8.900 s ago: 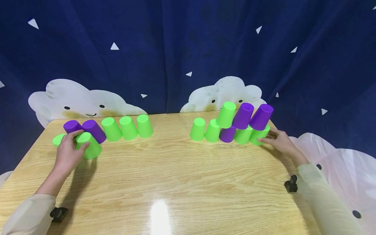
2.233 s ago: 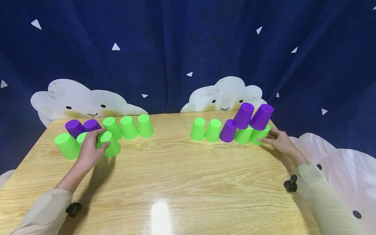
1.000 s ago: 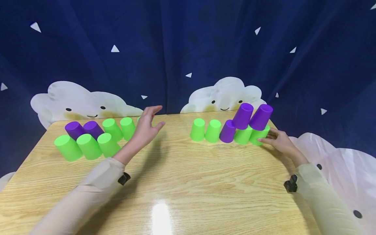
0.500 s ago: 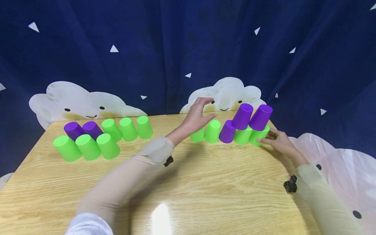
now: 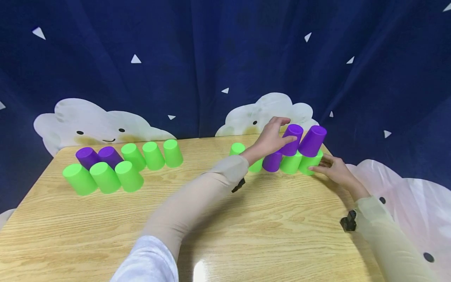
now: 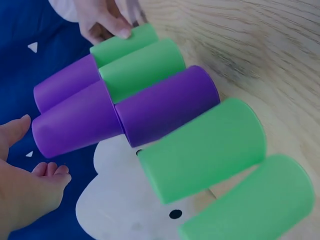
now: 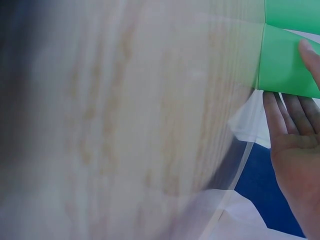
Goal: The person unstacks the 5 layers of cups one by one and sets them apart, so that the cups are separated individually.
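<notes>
My left hand is at the left upper purple cup of the right-hand stack. In the left wrist view its thumb and fingers stand apart on either side of that cup's base, with a gap showing. My right hand holds the end green cup of the bottom row, thumb in front and fingers along its far side. Above that cup rests another upside-down purple cup. The bottom row also has a purple cup and more green cups, partly hidden by my left arm.
On the left of the wooden table, a back row holds purple cups and green cups. In front stand three green cups. A dark blue curtain with clouds hangs behind.
Left hand let go of a green cup in the left front row, then crossed right to the upper purple cup. That front row has grown; the upper right row lost its green cup. Right hand stays.
</notes>
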